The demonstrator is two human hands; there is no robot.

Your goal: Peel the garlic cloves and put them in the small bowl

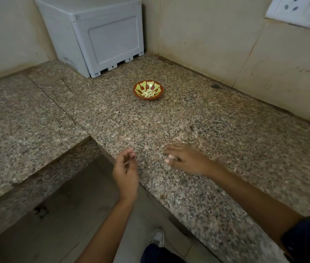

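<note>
Nearest, a white shoe point(158, 237) on the tiled floor. Left hand point(126, 171): at the edge of the speckled granite counter point(216, 130), fingers loosely curled, something thin and pale pinched at the tips, too blurred to name. Right hand point(185, 158): low over the counter, fingers curled round a pale garlic clove point(170, 158). Beyond, well apart: small red-and-green patterned bowl point(148, 90) holding peeled cloves point(147, 94). Farthest, in the corner: grey plastic box point(97, 33).
</note>
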